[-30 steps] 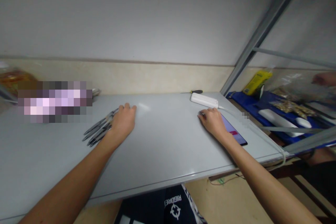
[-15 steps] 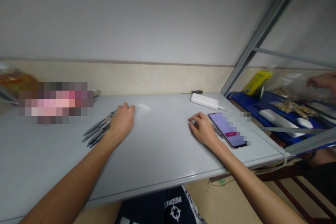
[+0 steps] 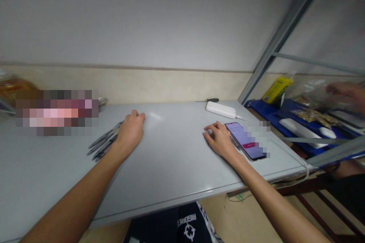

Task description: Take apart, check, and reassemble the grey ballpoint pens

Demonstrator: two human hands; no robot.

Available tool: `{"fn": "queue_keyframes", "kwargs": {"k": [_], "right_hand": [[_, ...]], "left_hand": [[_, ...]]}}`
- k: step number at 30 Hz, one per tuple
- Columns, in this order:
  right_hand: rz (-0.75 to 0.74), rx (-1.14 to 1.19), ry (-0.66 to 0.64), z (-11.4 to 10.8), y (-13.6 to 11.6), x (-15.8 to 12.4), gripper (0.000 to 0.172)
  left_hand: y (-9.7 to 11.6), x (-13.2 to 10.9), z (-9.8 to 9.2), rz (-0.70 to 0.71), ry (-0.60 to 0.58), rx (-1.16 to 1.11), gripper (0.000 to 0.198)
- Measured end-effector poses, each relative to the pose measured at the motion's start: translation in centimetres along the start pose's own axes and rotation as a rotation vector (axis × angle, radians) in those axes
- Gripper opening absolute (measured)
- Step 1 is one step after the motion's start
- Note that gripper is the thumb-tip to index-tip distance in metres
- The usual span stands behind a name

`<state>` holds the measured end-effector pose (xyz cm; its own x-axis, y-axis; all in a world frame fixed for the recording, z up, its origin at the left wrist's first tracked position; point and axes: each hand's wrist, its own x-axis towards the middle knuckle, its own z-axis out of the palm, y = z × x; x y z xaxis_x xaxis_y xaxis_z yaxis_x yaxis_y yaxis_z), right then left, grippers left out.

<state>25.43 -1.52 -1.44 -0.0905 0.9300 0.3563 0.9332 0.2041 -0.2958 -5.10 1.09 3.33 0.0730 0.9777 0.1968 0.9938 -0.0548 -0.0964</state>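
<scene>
- Pens (image 3: 103, 139): lying in a loose fan on the left part of the counter (image 3: 171, 159), pointed ends toward the near left, other ends hidden under the left hand (image 3: 131, 131). Not possible to count.
- Left hand: laid over the pens, back of hand up, fingers bent. Cannot tell if clenched round them or merely resting on top.
- Right hand (image 3: 219, 138): low over the right part of the counter, well apart from the pens; fingers bent, thumb parted from forefinger. Cannot tell if released or grasping; palm out of sight.
- Grey item (image 3: 235, 142): slim, just beside the right hand, between hand and phone (image 3: 238, 136). Mostly covered; possibly another pen, not certain.
- Phone: face up, screen lit, partly blurred out.
- Done, by judgement: pens together in one bunch on the counter.
- Left, by judgement: bunch uneven at the pointed ends, not squared up; grey item not among the pens. Likely partway at most.
- Farther back, near the wall: white power strip (image 3: 220, 110), and just behind, a screwdriver (image 3: 212, 100).
- Far right, beyond the metal frame (image 3: 259, 57): a co-worker's hand (image 3: 346, 91), blurred.
</scene>
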Motion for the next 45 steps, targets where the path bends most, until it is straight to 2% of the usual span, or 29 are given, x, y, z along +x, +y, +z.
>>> {"fn": "queue_keyframes", "kwargs": {"k": [6,11,19,26,30,33,36,38,42,45], "right_hand": [[0.007,-0.014,0.015,0.0,-0.2,-0.2,0.019],[0.006,-0.017,0.022,-0.1,-0.4,-0.3,0.018],[0.019,-0.018,0.008,-0.1,-0.4,-0.3,0.018],[-0.075,0.088,-0.003,-0.4,-1.5,-0.2,0.015],[-0.178,0.216,-0.013,-0.5,-3.4,-0.1,0.014],[-0.288,0.342,-0.016,-0.5,-5.2,-0.1,0.022],[-0.376,0.43,0.019,-0.4,-7.0,0.1,0.039],[-0.415,0.454,0.042,-0.2,-8.0,0.4,0.043],[-0.391,0.413,0.11,0.2,-9.1,1.1,0.036],[-0.402,0.431,0.127,0.4,-9.5,1.5,0.019]], "left_hand": [[-0.1,0.1,-0.2,0.019,0.039,-0.055,0.038],[-0.4,0.4,-0.1,0.053,0.14,-0.104,0.035],[0.7,-0.2,-1.2,0.175,0.402,-0.319,0.027],[2.2,-1.0,-1.2,0.342,0.617,-0.584,0.019],[3.2,-1.6,-1.1,0.396,0.76,-0.727,0.015],[4.1,-2.1,-1.0,0.387,0.838,-0.876,0.012],[5.0,-2.4,-0.7,0.396,0.869,-1.033,0.012],[5.4,-2.5,-0.5,0.417,0.849,-1.108,0.012],[6.0,-2.8,0.0,0.424,0.785,-1.168,0.011],[6.2,-3.1,0.3,0.473,0.774,-1.158,0.009]]}}
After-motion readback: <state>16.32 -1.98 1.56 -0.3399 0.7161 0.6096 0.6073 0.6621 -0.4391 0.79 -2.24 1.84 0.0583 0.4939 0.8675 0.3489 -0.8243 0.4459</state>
